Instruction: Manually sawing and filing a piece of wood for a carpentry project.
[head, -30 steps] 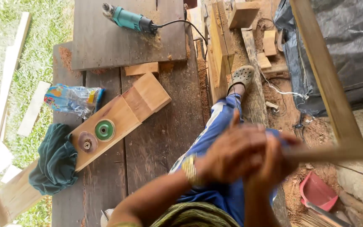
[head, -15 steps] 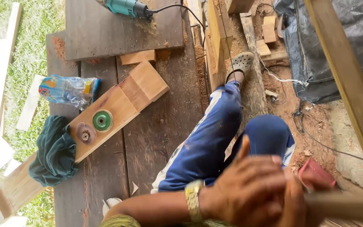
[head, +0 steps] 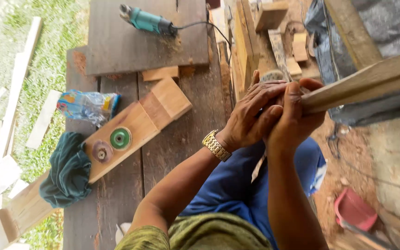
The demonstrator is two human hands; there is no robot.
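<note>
Both my hands grip the near end of a long wooden stick (head: 366,81) that runs up and to the right. My left hand (head: 251,115), with a gold wristwatch on its wrist, is wrapped over my right hand (head: 297,115). They are raised above my blue-trousered leg and the dark wooden workbench (head: 181,139).
On the bench lie a notched timber beam (head: 135,127) carrying a green disc (head: 120,138) and a brown disc (head: 102,151), a teal cloth (head: 68,171), a plastic bag (head: 86,106), a teal power tool (head: 146,21) with cord. Wood offcuts lie behind; a red container (head: 353,210) sits on the ground.
My clasped hands have risen from the lower part of the view to its middle. The stick's far end now points up to the right. The view has shifted slightly.
</note>
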